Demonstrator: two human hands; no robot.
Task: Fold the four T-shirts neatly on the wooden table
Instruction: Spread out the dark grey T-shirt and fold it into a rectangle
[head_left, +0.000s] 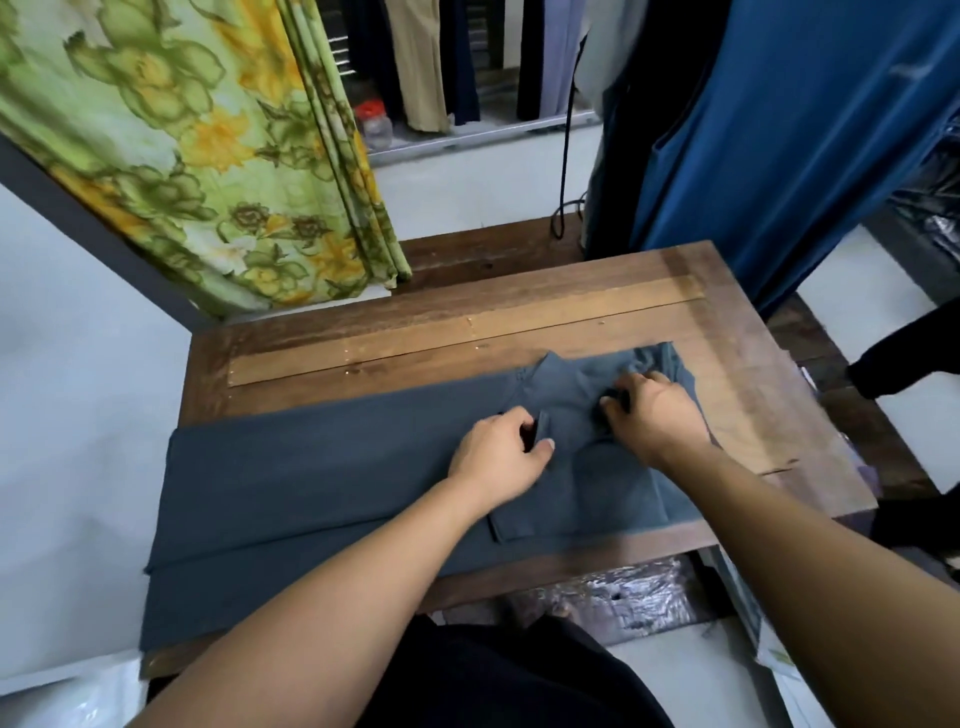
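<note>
Lying under both hands, a slate-blue T-shirt (311, 493) covers the near part of the wooden counter (519, 317). The left hand (498, 452) pinches a small raised fold of the cloth between thumb and curled fingers. Just to its right, the right hand (657, 415) grips bunched fabric, fingers curled. Left of the left hand the shirt lies flat and overhangs the counter's edge. Beyond both hands hang a floral curtain (208, 156) and blue cloth (779, 130).

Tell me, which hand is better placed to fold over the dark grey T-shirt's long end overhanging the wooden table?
Probably the left hand: it pinches the dark grey T-shirt mid-body, nearer that end; the right hand grips cloth at the opposite end.
</note>
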